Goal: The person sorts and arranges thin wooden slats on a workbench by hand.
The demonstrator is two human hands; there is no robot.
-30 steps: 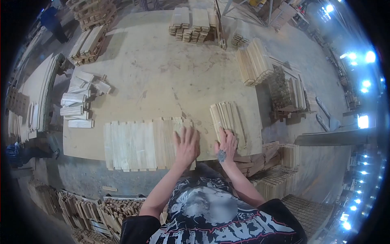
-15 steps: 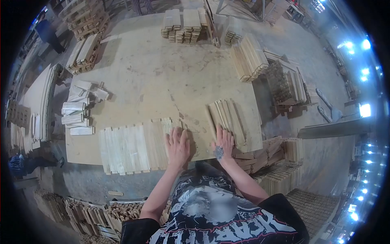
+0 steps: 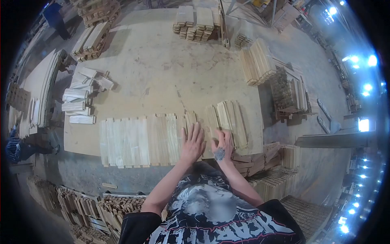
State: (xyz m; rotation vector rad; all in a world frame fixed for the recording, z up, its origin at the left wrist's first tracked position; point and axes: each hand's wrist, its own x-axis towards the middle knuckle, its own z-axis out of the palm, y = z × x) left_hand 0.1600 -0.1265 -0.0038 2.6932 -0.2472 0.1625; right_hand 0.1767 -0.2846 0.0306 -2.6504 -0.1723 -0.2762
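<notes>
My left hand [image 3: 192, 143] lies flat with fingers spread on a wood strip [image 3: 190, 117] at the right end of a row of pale strips [image 3: 130, 141] laid side by side on the large table [image 3: 150, 81]. Just right of it, my right hand [image 3: 222, 145] has its fingers apart and bent, at the near end of a smaller group of strips [image 3: 232, 122]. Its fingertips touch or nearly touch the leftmost strips there; contact is hard to tell.
Loose short pieces [image 3: 77, 106] lie at the table's left. Stacked boards [image 3: 257, 63] stand at the right edge, with more stacks [image 3: 194, 22] at the far side. People stand at the far left [image 3: 56, 18] and near left [image 3: 18, 150].
My left hand has moved right, and strips at the row's right end now show left of it. My right hand has shifted slightly. The view has shifted a little.
</notes>
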